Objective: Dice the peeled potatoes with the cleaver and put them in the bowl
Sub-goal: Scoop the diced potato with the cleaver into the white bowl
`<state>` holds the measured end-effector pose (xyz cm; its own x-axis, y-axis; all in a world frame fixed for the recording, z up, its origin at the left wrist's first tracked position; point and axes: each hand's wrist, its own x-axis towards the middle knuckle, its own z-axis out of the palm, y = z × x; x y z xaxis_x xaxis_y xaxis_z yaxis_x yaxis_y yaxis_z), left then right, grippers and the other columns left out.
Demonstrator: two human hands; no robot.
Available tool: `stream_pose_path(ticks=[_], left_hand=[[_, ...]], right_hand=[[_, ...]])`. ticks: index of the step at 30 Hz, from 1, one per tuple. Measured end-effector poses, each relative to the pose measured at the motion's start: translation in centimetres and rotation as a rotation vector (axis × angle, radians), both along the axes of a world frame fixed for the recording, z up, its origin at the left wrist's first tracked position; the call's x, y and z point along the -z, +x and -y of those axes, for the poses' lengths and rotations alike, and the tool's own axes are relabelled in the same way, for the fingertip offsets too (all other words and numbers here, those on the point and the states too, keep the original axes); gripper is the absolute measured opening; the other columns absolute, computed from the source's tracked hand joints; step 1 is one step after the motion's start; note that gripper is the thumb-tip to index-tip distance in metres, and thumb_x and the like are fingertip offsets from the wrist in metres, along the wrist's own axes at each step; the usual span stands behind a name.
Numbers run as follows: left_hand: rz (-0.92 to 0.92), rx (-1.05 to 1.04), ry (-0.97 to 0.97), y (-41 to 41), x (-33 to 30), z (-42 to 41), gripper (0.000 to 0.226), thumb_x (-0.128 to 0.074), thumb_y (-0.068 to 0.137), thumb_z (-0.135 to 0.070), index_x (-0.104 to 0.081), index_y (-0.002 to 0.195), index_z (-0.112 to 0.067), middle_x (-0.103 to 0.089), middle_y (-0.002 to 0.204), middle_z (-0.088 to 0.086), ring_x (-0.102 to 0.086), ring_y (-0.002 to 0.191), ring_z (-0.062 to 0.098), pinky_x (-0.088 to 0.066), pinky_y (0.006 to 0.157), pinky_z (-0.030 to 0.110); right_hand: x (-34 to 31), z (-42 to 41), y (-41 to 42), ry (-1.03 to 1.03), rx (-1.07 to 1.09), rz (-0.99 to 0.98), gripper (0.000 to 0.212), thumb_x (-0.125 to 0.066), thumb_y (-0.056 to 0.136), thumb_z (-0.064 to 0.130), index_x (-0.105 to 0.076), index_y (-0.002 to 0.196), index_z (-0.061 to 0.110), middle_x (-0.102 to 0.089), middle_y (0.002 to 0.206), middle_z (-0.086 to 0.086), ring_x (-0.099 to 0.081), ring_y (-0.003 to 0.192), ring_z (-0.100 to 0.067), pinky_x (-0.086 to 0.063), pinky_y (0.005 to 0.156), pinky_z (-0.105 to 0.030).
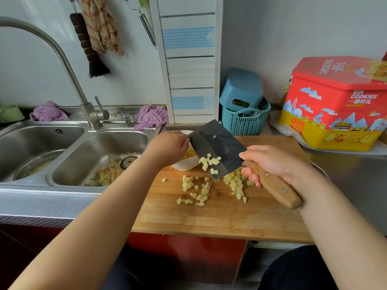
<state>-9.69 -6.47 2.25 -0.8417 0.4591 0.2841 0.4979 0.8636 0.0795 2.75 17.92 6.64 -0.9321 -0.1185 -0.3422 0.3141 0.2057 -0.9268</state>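
Right hand (276,164) clamped on cleaver (219,147) handle, blade tilted above board (209,216), a few potato dice (210,162) stuck to its face. Left hand (167,147) at blade's far end over white bowl (186,164), fingers hidden, grip impossible to tell. More dice scattered mid-board, near bench's sink (100,155) edge.
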Motion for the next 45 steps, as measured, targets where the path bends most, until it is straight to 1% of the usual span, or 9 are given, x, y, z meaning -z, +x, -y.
stream_pose_path(ticks=[5, 10, 14, 17, 21, 26, 36, 40, 45], left_hand=[[-0.133, -0.112, 0.003, -0.3, -0.7, 0.5, 0.04, -0.036, 0.102, -0.038, -0.057, 0.079, -0.012, -0.057, 0.081, 0.0, -0.052, 0.075, 0.017, -0.045, 0.066, 0.032], [-0.049, -0.185, 0.056, -1.3, -1.2, 0.2, 0.019, -0.042, 0.102, -0.027, -0.061, 0.101, -0.022, -0.063, 0.092, 0.001, -0.055, 0.08, 0.019, -0.052, 0.072, 0.035], [0.036, -0.173, 0.141, -2.0, -1.0, 0.2, 0.024, -0.042, 0.099, -0.013, -0.063, 0.108, -0.022, -0.062, 0.105, -0.001, -0.056, 0.092, 0.018, -0.049, 0.078, 0.033], [-0.045, -0.119, 0.344, -1.3, -1.1, 0.0, 0.023, -0.04, 0.101, -0.018, -0.064, 0.101, -0.016, -0.064, 0.098, 0.0, -0.058, 0.087, 0.019, -0.049, 0.073, 0.034], [-0.234, 0.136, 0.509, 1.2, -0.9, -1.2, 0.018, -0.046, 0.098, -0.025, -0.06, 0.094, -0.014, -0.057, 0.091, -0.004, -0.053, 0.084, 0.017, -0.044, 0.071, 0.03], [-0.261, 0.262, 0.276, 0.9, -0.5, -2.3, 0.01, -0.054, 0.09, -0.02, -0.06, 0.095, -0.013, -0.057, 0.094, 0.002, -0.049, 0.084, 0.021, -0.041, 0.073, 0.031], [-0.096, 0.024, 0.084, -1.3, -1.3, 0.6, 0.019, -0.05, 0.097, -0.025, -0.064, 0.109, -0.02, -0.062, 0.112, 0.0, -0.053, 0.108, 0.022, -0.045, 0.089, 0.033], [-0.163, 0.157, 0.166, -0.3, -3.0, -1.9, 0.045, -0.039, 0.101, -0.032, -0.042, 0.145, -0.023, -0.044, 0.147, -0.004, -0.036, 0.134, 0.021, -0.033, 0.107, 0.04], [-0.047, 0.161, -0.037, 0.0, -2.4, -3.5, 0.051, -0.025, 0.104, -0.04, -0.025, 0.153, -0.027, -0.025, 0.158, -0.011, -0.016, 0.146, 0.017, -0.018, 0.114, 0.042]], right_hand=[[0.0, 0.2, -0.3, -0.013, 0.018, -0.023, 0.013, -0.048, 0.102, 0.017, -0.047, 0.091, 0.011, -0.051, 0.057, -0.006, -0.046, 0.04, -0.013, -0.042, 0.038, -0.022], [-0.1, 0.9, -1.3, -0.052, 0.037, -0.03, 0.014, -0.05, 0.101, 0.019, -0.047, 0.089, 0.012, -0.052, 0.057, -0.006, -0.046, 0.04, -0.014, -0.042, 0.038, -0.022], [-0.4, 1.8, -2.6, -0.052, 0.044, -0.058, 0.014, -0.05, 0.101, 0.018, -0.045, 0.09, 0.012, -0.052, 0.056, -0.005, -0.047, 0.041, -0.014, -0.042, 0.038, -0.024], [-0.4, 2.4, -3.4, -0.04, 0.075, -0.075, 0.013, -0.05, 0.101, 0.017, -0.044, 0.09, 0.012, -0.052, 0.056, -0.006, -0.047, 0.04, -0.014, -0.043, 0.038, -0.024], [-0.1, 3.6, -4.3, -0.045, 0.101, -0.1, 0.011, -0.049, 0.1, 0.014, -0.044, 0.09, 0.012, -0.052, 0.056, -0.007, -0.047, 0.039, -0.015, -0.043, 0.038, -0.023], [0.4, 5.8, -5.3, -0.038, 0.132, -0.138, 0.012, -0.048, 0.1, 0.014, -0.047, 0.088, 0.013, -0.054, 0.053, -0.006, -0.049, 0.038, -0.016, -0.044, 0.04, -0.024], [1.0, 3.8, -4.1, 0.001, 0.202, -0.181, 0.004, -0.049, 0.099, 0.017, -0.05, 0.099, 0.012, -0.055, 0.058, -0.006, -0.05, 0.045, -0.016, -0.047, 0.044, -0.028], [1.3, 3.5, -3.7, 0.004, 0.197, -0.189, 0.007, -0.049, 0.099, 0.018, -0.048, 0.092, 0.015, -0.055, 0.057, -0.005, -0.051, 0.045, -0.017, -0.047, 0.045, -0.029], [1.3, 4.5, -3.3, -0.024, 0.169, -0.193, 0.011, -0.049, 0.099, 0.016, -0.049, 0.088, 0.017, -0.054, 0.057, -0.006, -0.05, 0.043, -0.017, -0.045, 0.044, -0.028]])
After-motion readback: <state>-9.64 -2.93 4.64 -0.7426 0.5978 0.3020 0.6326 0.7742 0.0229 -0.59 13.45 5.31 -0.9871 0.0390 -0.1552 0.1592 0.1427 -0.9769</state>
